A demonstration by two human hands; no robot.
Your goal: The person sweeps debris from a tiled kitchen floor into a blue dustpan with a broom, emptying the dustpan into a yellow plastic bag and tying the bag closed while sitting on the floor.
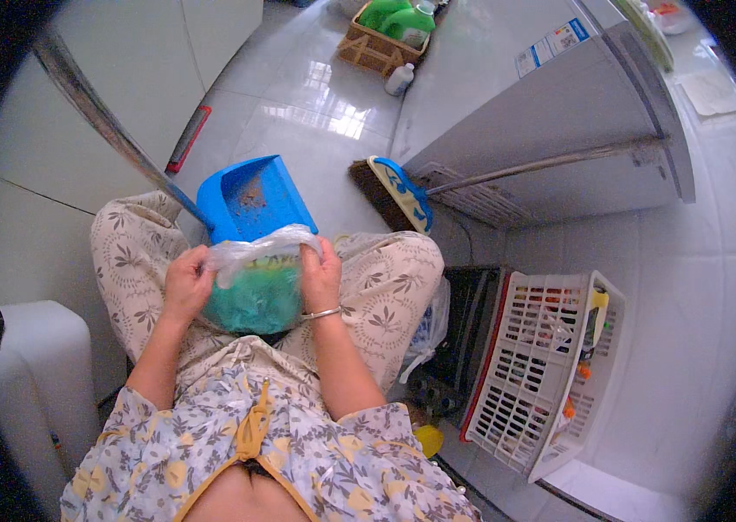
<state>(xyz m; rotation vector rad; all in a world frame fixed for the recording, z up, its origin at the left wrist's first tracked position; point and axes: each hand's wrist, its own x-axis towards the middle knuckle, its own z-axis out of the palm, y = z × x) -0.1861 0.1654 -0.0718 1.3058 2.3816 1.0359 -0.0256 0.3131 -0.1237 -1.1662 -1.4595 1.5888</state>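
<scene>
My left hand (189, 284) grips one side of the gathered rim of a clear plastic bag (263, 249), and my right hand (320, 274) grips the other side. Green and teal contents show through the bag, which hangs between my knees; I cannot tell what they are. Just beyond it, a blue dustpan (257, 196) with brown debris inside lies on the tiled floor, its metal handle rising to the upper left. To the right of the dustpan, a broom (389, 196) with dark bristles and a cream and blue head rests on the floor.
A white plastic basket (528, 372) holding packets stands at the right, beside a dark rack (472, 326). A wicker basket (374, 52) with green bottles and a small white bottle (400, 79) stand farther away. A white appliance (537, 130) borders the upper right; a white container (48, 365) is at the left.
</scene>
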